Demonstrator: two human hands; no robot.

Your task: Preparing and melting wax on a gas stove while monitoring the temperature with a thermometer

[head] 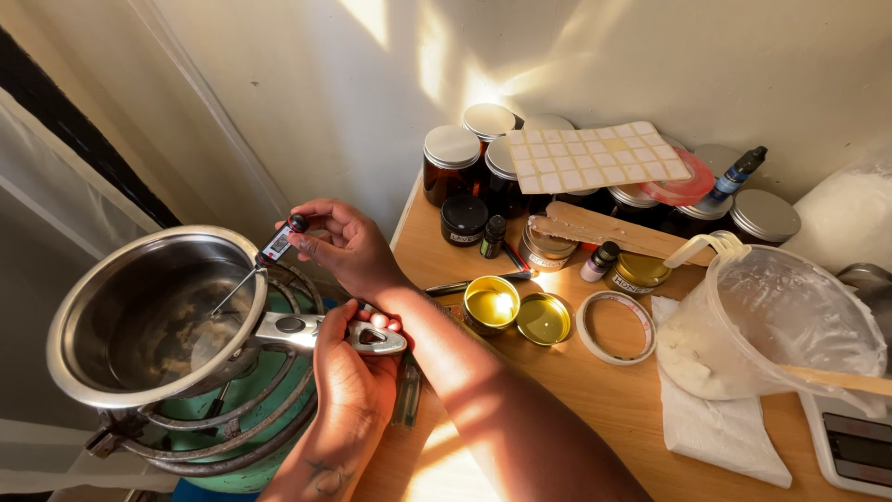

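Here, a sunlit wooden table [595, 400] meets a cream wall [307, 84].

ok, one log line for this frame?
left hand: grips steel saucepan handle | right hand: holds black probe thermometer, tip in pan | pan on green gas burner

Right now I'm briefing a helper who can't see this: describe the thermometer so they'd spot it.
Start at the steel saucepan on the green gas burner, far left. The probe thermometer slants over its rim, pinched by the right hand. It alone has a thin needle and small display.
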